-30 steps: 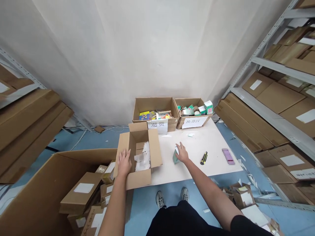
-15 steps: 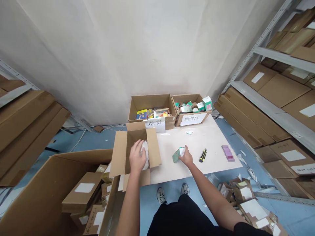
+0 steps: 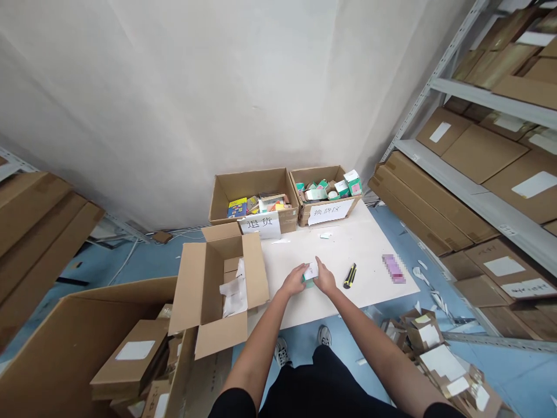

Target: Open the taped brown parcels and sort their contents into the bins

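Note:
Over the white table point(image 3: 287, 305), a small green and white box point(image 3: 310, 271) is between my two hands. My left hand point(image 3: 295, 280) grips its left side, and my right hand point(image 3: 324, 277) closes on its right side. A white face with some writing points up. To the left stands an open cardboard box point(image 3: 190, 284) with its flaps spread and crumpled white paper point(image 3: 235, 295) inside. Right of my hands lies a black and yellow utility knife point(image 3: 349, 276).
Two labelled cartons stand at the back: one point(image 3: 217, 203) holds books, the other point(image 3: 300, 217) several green and white boxes. A pixelated purple item point(image 3: 394, 269) lies at the right. A large carton point(image 3: 87, 313) of parcels is at left; shelves point(image 3: 478, 180) line the right.
My left hand has left the open cardboard box and moved right to join my right hand on the small box. The open box appears shifted or turned slightly, with the paper now visible.

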Demonstrator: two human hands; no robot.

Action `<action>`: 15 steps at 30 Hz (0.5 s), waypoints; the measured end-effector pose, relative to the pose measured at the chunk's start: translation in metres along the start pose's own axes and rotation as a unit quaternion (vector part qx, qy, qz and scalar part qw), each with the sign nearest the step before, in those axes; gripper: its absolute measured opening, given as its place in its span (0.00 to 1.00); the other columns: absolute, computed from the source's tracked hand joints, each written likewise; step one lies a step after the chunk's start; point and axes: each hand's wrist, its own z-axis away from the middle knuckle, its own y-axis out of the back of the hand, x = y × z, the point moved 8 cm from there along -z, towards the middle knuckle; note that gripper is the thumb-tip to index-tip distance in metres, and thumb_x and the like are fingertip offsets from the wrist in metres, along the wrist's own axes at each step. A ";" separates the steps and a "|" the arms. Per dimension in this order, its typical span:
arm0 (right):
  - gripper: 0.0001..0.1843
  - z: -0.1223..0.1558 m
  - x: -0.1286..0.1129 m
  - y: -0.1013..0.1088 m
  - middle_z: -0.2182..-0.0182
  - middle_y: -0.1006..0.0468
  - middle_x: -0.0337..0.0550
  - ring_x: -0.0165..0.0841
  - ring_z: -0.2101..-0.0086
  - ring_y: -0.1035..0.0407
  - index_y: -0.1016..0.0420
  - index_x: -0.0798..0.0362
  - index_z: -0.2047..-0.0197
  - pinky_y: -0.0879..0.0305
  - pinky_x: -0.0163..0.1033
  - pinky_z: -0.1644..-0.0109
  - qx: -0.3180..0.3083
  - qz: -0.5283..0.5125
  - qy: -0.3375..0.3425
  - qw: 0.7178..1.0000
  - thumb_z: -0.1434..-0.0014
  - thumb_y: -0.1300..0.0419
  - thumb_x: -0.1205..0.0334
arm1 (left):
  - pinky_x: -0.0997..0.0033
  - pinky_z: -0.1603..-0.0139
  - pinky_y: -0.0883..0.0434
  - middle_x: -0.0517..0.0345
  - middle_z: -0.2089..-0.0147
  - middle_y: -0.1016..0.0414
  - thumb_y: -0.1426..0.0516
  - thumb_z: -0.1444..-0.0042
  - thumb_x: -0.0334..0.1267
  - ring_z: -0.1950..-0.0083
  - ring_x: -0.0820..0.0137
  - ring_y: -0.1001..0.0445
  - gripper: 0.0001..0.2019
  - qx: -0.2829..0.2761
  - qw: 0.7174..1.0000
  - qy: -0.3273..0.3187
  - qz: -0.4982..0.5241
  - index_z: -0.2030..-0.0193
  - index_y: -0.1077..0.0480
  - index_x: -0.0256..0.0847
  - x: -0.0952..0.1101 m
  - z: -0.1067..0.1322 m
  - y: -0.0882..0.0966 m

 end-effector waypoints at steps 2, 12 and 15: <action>0.48 0.007 0.022 -0.009 0.47 0.21 0.52 0.45 0.51 0.22 0.48 0.50 0.24 0.28 0.45 0.47 0.036 -0.078 -0.067 0.994 0.46 0.37 0.68 | 0.57 0.31 0.32 0.48 0.30 0.32 0.39 0.45 0.31 0.30 0.56 0.33 0.38 0.009 0.999 0.030 -0.037 0.26 0.38 0.47 0.000 -0.005 -0.003; 0.41 0.018 0.044 -0.059 0.45 0.21 0.50 0.41 0.41 0.27 0.35 0.45 0.34 0.29 0.49 0.41 0.028 -0.493 -0.053 0.868 0.54 0.43 0.65 | 0.61 0.45 0.30 0.44 0.45 0.25 0.45 0.33 0.59 0.41 0.55 0.27 0.24 0.016 0.977 0.100 -0.187 0.42 0.24 0.46 0.007 -0.018 -0.002; 0.39 0.021 0.046 -0.062 0.49 0.19 0.49 0.42 0.47 0.24 0.33 0.47 0.35 0.27 0.51 0.44 0.009 -0.493 -0.081 0.866 0.53 0.40 0.62 | 0.62 0.44 0.31 0.45 0.47 0.24 0.53 0.29 0.59 0.42 0.57 0.27 0.27 0.063 0.981 0.095 -0.157 0.52 0.19 0.45 0.004 -0.029 0.015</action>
